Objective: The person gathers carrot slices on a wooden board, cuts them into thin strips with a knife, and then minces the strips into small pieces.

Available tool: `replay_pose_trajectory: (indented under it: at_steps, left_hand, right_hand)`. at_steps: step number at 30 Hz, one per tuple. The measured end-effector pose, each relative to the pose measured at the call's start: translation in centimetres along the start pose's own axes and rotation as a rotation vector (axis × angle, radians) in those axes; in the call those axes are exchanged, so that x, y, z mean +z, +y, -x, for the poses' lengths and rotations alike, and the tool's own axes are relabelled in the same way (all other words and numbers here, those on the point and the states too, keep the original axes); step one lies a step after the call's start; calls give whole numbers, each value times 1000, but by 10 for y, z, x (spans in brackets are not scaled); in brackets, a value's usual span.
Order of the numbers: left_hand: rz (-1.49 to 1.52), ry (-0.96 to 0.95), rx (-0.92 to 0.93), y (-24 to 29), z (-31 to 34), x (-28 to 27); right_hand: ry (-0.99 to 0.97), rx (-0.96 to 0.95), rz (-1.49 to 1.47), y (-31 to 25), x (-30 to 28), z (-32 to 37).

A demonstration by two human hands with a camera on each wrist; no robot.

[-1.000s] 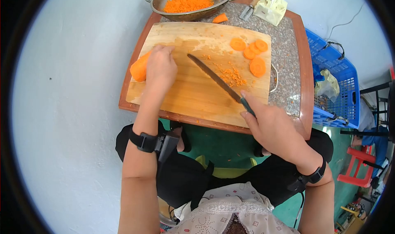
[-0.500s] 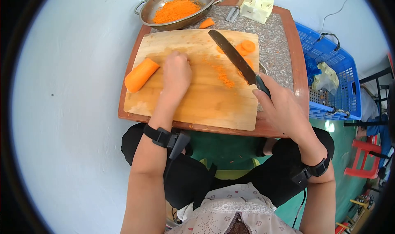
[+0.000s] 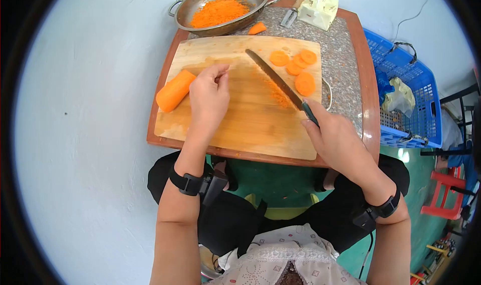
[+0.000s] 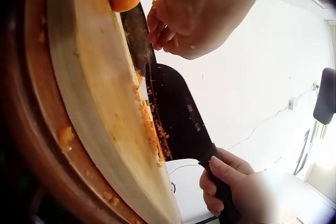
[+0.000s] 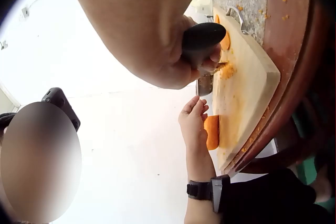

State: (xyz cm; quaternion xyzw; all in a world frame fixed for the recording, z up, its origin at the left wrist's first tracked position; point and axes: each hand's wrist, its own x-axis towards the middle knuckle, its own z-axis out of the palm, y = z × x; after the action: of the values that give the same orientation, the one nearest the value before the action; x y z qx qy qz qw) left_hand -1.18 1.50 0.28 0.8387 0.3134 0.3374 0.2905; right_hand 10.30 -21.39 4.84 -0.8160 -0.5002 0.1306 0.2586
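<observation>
My right hand (image 3: 340, 142) grips the dark handle of a broad-bladed kitchen knife (image 3: 274, 78). The blade slants across the wooden cutting board (image 3: 235, 134), over a small heap of minced carrot (image 3: 280, 98); orange crumbs stick to its side in the left wrist view. My left hand (image 3: 209, 94) hovers above the board with loosely curled fingers, thumb near the index finger. An orange speck (image 4: 154, 2) shows by its fingers in the left wrist view. Just left of that hand lies a thick peeled carrot piece (image 3: 174, 91). Several carrot slices (image 3: 304, 83) lie right of the blade.
A two-handled metal pan (image 3: 253, 18) with shredded carrot stands behind the board. Beside it are a carrot end (image 3: 257, 28), a peeler-like tool (image 3: 289, 17) and a tissue pack (image 3: 318, 9). A blue basket (image 3: 416, 84) stands right of the table (image 3: 370, 109).
My left hand has come away from the carrot, moving right, and its fist has loosened. The knife swung right over the slices, then came back left over the minced carrot.
</observation>
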Motion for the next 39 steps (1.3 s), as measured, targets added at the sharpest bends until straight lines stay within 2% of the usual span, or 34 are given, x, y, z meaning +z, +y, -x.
replay_pose_trajectory:
  at_steps: [2,14,29,35,39]
  left_hand:
    - [-136,18,71,3,1,-4]
    - [-168,47,60,0,2,-16]
    - [-189,48,108,-1,2,-18]
    - [-178,45,146,-3,2,-17]
    - [-181,32,138,-5,2,-15]
  right_hand:
    - [-14,17,-17,-6,-3,-2]
    - [-91,8,-12,-12,7,-11]
    - [-27,-93,-15,-13,15,-10]
    - [-101,64,4,-20,-2,-11]
    - [-22,0,-1,-9,4,-10]
